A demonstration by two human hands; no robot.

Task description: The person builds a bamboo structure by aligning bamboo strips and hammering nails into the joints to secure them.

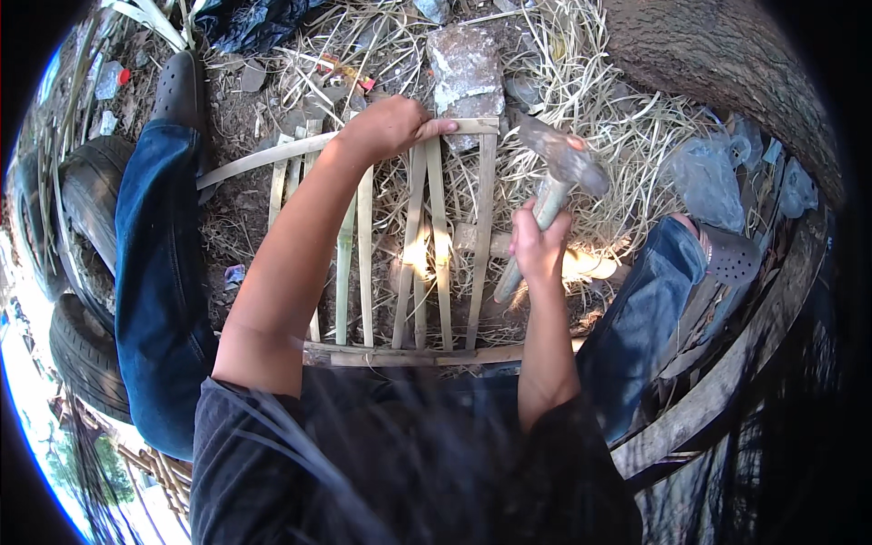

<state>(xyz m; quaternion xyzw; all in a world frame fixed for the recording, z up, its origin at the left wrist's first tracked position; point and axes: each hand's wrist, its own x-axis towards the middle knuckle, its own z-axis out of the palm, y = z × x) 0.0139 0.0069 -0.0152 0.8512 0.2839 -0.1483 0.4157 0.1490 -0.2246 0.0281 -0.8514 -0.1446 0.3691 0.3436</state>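
Note:
My right hand (542,238) is closed around the pale handle of a hammer (563,163), whose grey metal head is raised near the right end of a bamboo strip (477,126). With my left hand (392,127) I grip that strip, the thumb stretched along it toward its right end. Leftward the strip curves away past my forearm. Several upright bamboo slats (483,236) run from the strip down to a lower bamboo rail (436,356) close to my body. A worn stone block (465,77) lies just beyond the strip's right end, partly behind it.
Dry bamboo shavings (627,163) litter the dirt around the slats. A thick tree trunk (727,73) fills the far right, with clear plastic bags (708,182) beside it. Old tyres (86,354) stand at the left. My legs in jeans (159,291) spread on both sides.

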